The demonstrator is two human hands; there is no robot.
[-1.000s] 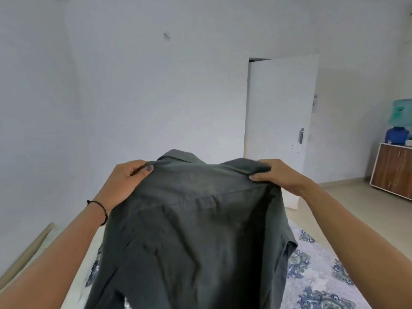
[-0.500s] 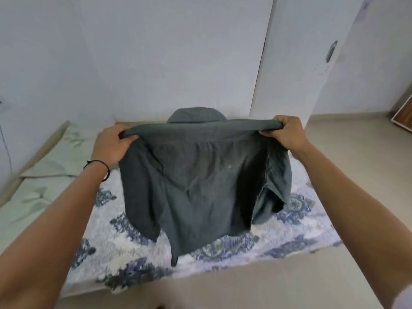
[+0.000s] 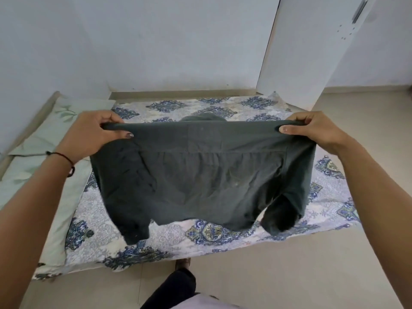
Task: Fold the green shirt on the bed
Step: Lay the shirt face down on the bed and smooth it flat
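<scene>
Both arms reach forward from the bottom corners. The left hand (image 3: 89,136) is closed on the left shoulder of a dark green shirt (image 3: 200,177), thumb on the near side and fingers curled over the top edge; a black cord bracelet (image 3: 66,161) circles that wrist. The right hand (image 3: 312,130) pinches the right shoulder in the same way. The shirt is stretched taut between them, its shoulder line running left to right, collar pointing away toward the wall, back panel facing the camera. The hem and both short sleeves hang down toward the viewer, the lower edge resting on the bed (image 3: 223,237). The bed is a low mattress with a white and blue patterned sheet. A pale green pillow (image 3: 33,157) lies at its left. Behind are pale walls, a white door (image 3: 312,52) at right and a beige floor (image 3: 289,270).
</scene>
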